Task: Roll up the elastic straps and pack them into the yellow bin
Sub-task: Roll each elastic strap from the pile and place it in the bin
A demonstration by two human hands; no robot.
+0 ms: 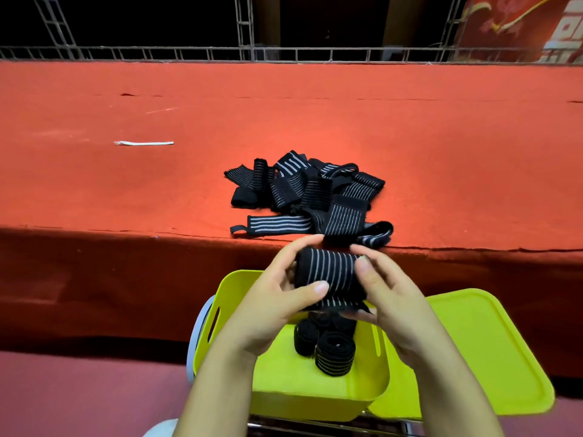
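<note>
Directly beneath the hands, the yellow bin [315, 392] holds rolled straps [334, 353], with its yellow lid [473, 351] under the right wrist. The left hand [274, 298] and right hand [388, 298] together grip a rolled black striped strap [331, 272], fingers curled around its ends. Just beyond the fingertips, a pile of loose straps [312, 193] lies on the red table [126, 184].

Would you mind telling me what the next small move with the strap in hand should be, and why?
Probably lower it into the yellow bin: the rolled strap, gripped by left hand and right hand, looks fully wound and sits right above it.
</note>
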